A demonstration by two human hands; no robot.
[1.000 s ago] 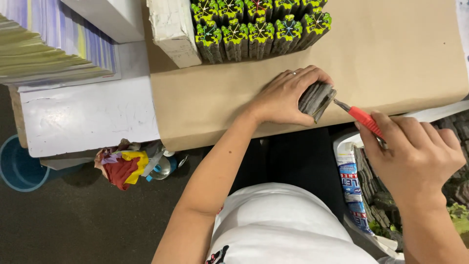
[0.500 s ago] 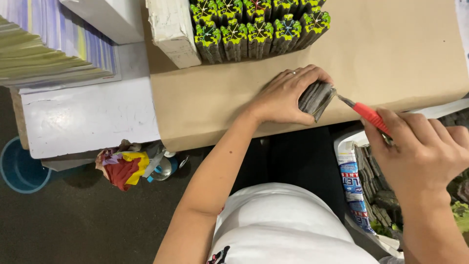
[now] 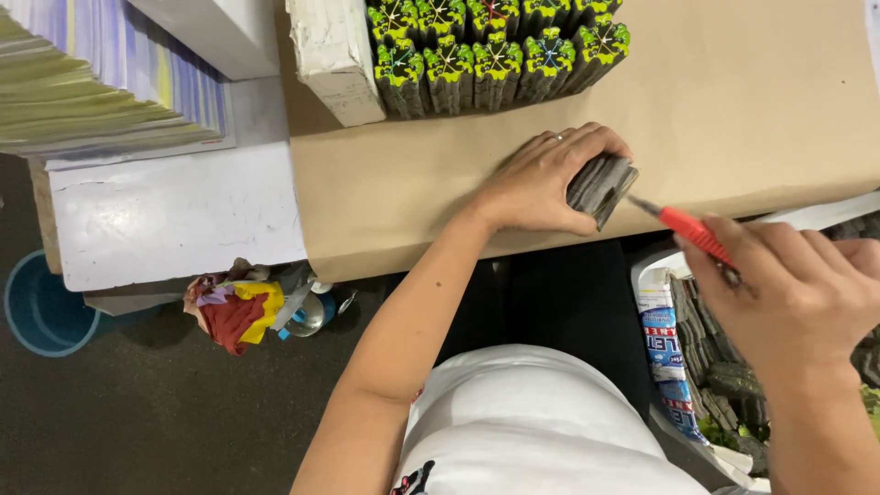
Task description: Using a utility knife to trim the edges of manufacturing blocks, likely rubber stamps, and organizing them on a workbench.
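Left hand (image 3: 550, 179): closed around a grey bundle (image 3: 600, 188), pressing it down at the near edge of the table.
Grey bundle: a short block of layered, dull grey strips, its ridged end face turned toward the right.
Right hand (image 3: 797, 293): clasped on a red-handled tool (image 3: 692, 231), whose thin metal tip lies just beside the bundle's end.
Table cover (image 3: 733, 119): smooth brown paper, matte.
Finished stacks (image 3: 495, 50): upright dark bundles with glossy green, starburst-printed tops, beside a chipped white block (image 3: 335, 55).
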